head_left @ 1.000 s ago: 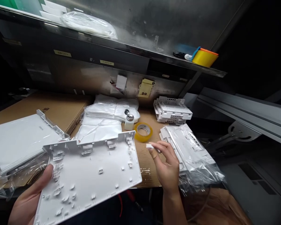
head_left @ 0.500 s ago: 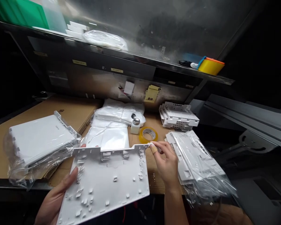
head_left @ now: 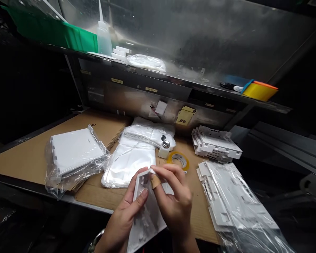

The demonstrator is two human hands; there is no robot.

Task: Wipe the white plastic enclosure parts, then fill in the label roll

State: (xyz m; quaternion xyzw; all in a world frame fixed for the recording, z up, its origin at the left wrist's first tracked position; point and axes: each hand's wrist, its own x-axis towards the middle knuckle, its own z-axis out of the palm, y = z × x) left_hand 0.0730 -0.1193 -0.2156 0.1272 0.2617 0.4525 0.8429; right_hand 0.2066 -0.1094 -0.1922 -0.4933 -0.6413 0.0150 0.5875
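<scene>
A white plastic cover (head_left: 150, 218) with small clips and posts on its inner face is tilted up in front of me. My left hand (head_left: 126, 214) grips its left side, thumb on the inner face and fingers behind. My right hand (head_left: 173, 200), with a tan bandage on one digit, is closed at the cover's upper corner. Its fingertips pinch a small white wad (head_left: 152, 171) against the edge; the wad's material is unclear. Just beyond the hands lie a stack of clear plastic bags (head_left: 129, 161), a white pump bottle (head_left: 164, 151) and a yellow tape roll (head_left: 179, 161).
A bagged white cover (head_left: 76, 147) lies on cardboard (head_left: 28, 151) at left. More white covers (head_left: 234, 196) under clear film and stacked white parts (head_left: 216, 142) are at right. The shelf above carries a green bin (head_left: 68, 37), a squeeze bottle (head_left: 104, 38) and a yellow roll (head_left: 260, 91).
The cover has turned from facing me broadly to a steep, narrow angle and come closer. Both hands have drawn together at its upper corner. The view has swung left.
</scene>
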